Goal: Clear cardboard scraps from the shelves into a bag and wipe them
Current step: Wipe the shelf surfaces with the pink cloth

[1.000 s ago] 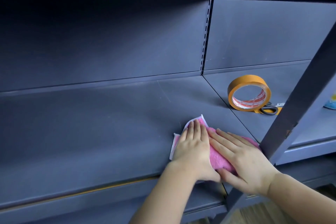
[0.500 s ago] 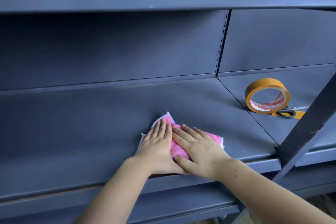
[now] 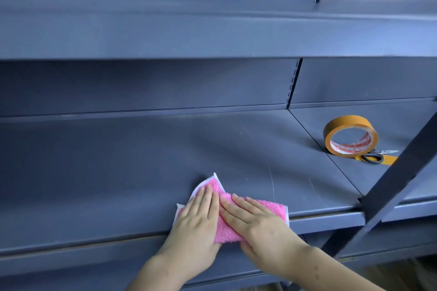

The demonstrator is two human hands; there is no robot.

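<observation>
Left of the tape (image 3: 351, 136), left hand (image 3: 196, 217) and right hand (image 3: 255, 220) press the cloth (image 3: 272, 208) flat-fingered; most shelf (image 3: 118, 172) lies further left.

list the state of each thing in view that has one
pink cloth, flat on the shelf by its front edge, under both hands
left hand, open, fingers straight on the cloth
right hand, open, fingers straight on the cloth
tape roll, standing on edge on the next shelf section
scissors, lying flat beside the tape roll, blades look closed
</observation>
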